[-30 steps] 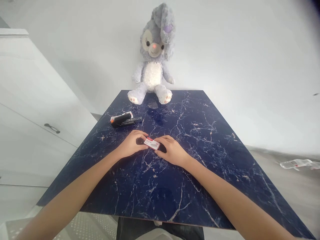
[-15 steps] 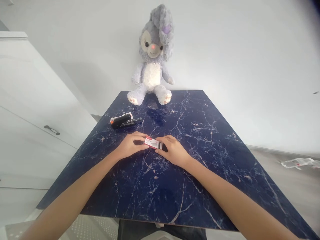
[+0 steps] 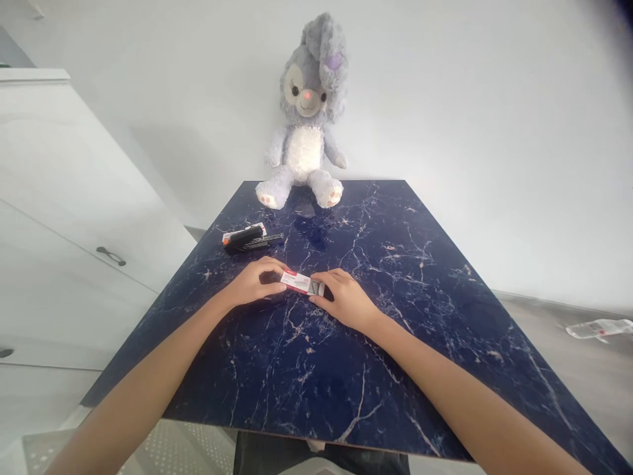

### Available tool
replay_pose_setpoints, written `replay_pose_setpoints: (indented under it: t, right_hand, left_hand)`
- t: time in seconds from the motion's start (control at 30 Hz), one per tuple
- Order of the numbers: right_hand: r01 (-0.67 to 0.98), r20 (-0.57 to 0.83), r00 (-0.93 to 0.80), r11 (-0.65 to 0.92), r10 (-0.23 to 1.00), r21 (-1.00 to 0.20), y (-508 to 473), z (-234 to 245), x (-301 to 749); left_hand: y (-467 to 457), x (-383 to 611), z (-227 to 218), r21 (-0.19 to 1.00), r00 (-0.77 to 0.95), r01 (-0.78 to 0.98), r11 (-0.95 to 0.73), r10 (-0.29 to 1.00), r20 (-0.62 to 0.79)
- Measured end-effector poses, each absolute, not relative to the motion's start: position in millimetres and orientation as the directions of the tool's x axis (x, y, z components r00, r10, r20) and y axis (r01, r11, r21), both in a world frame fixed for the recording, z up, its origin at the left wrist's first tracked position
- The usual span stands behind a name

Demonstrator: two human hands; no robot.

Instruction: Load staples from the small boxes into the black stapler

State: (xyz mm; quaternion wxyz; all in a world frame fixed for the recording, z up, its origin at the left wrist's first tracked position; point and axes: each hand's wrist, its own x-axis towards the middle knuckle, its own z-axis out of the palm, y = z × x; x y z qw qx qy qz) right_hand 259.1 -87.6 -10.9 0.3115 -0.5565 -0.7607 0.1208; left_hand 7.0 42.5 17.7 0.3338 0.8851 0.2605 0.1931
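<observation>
A small white and red box [image 3: 297,282] sits between both hands, low over the dark blue marbled table [image 3: 376,343]. My left hand [image 3: 254,282] is curled around the box's left end. My right hand [image 3: 343,298] pinches the grey inner tray that sticks out of the box's right end. A black stapler [image 3: 246,238] lies on the table behind my left hand, apart from it.
A grey and white plush rabbit [image 3: 305,112] sits at the table's far edge against the wall. A white cabinet [image 3: 64,218] with a dark handle stands to the left. A clear plastic bottle [image 3: 598,327] lies on the floor at the right.
The inner tray has slid out of the box's right end, where my right hand pulls it. Both hands stay at the same spot on the table.
</observation>
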Motion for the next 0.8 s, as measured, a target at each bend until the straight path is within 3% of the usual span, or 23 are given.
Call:
replay_pose_setpoints:
  t: [0.23,0.5,0.8]
  right_hand:
    - [0.767,0.365,-0.138,0.333,0.920,-0.548,-88.5,-9.4,261.7]
    - [0.757,0.368,-0.166,0.357,0.915,-0.547,-85.9,-7.3,272.9]
    - [0.851,0.395,-0.081,0.270,0.915,-0.452,-74.9,-14.4,282.0]
  left_hand:
    - [42.0,7.5,9.4,0.663,0.728,0.433,-0.610,0.671,0.141]
    - [47.4,4.8,10.9,0.531,0.812,0.424,-0.733,0.567,0.135]
    - [38.9,6.4,21.0,0.623,0.734,0.443,-0.645,0.660,0.160]
